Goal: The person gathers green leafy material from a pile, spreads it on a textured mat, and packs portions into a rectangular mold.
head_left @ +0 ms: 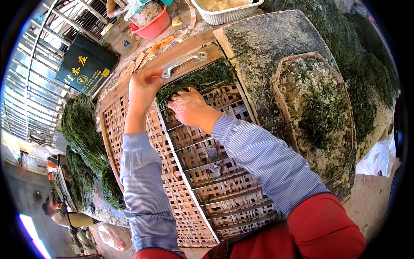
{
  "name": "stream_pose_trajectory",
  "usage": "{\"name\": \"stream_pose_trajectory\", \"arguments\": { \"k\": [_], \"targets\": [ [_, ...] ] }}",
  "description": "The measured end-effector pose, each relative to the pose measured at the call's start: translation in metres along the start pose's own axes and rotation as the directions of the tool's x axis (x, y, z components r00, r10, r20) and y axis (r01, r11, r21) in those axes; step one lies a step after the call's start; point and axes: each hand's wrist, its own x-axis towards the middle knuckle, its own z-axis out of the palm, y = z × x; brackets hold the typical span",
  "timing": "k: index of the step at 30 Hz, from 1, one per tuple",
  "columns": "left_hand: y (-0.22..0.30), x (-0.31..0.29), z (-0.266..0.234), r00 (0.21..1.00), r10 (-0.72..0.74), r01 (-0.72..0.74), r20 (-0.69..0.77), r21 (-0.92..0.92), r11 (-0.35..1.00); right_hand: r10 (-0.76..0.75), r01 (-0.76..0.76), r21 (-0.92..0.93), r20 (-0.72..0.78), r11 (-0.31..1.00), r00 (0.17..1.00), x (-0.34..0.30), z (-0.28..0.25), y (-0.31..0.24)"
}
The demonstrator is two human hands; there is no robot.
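A slatted metal frame (187, 172) lies over a woven bamboo mat (161, 172) in front of me. At its far end is a band of dark green plant strands (207, 77). My right hand (189, 107) is pressed into the near left part of these strands, its fingers curled round some of them. Farther left, my left hand (144, 88) is closed at the left end of a curved silver metal handle (185, 62), which lies by a wooden board (153, 67). The palm side of the left hand is partly hidden. Small grey scraps (215, 169) lie between the slats.
A dark stone slab (254, 41) and a crusted tray (280, 103) holding green bits stand right. Green heaps (84, 129) flank both sides. Beyond are a red basin (156, 25), a pale basket (228, 16) and a dark green box (88, 64). Another person (64, 216) is far left.
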Motion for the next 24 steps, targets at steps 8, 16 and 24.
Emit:
{"name": "stream_pose_trajectory", "arguments": {
  "k": [8, 16, 24],
  "targets": [
    [-0.107, -0.039, 0.034, 0.957, -0.009, 0.091, -0.290, 0.269, 0.959, 0.081, -0.089, -0.014, -0.304, 0.996, 0.949, -0.013, -0.052, 0.013],
    [-0.069, -0.057, 0.039, 0.911, 0.098, 0.062, -0.400, 0.367, 0.928, 0.073, -0.150, -0.174, -0.382, 0.973, 0.921, -0.039, 0.002, 0.044],
    [-0.039, -0.068, 0.030, 0.876, 0.443, -0.448, 0.191, 0.663, 0.599, -0.003, -0.004, -0.027, -0.234, 1.000, 0.972, -0.051, -0.026, 0.044]
  ]
}}
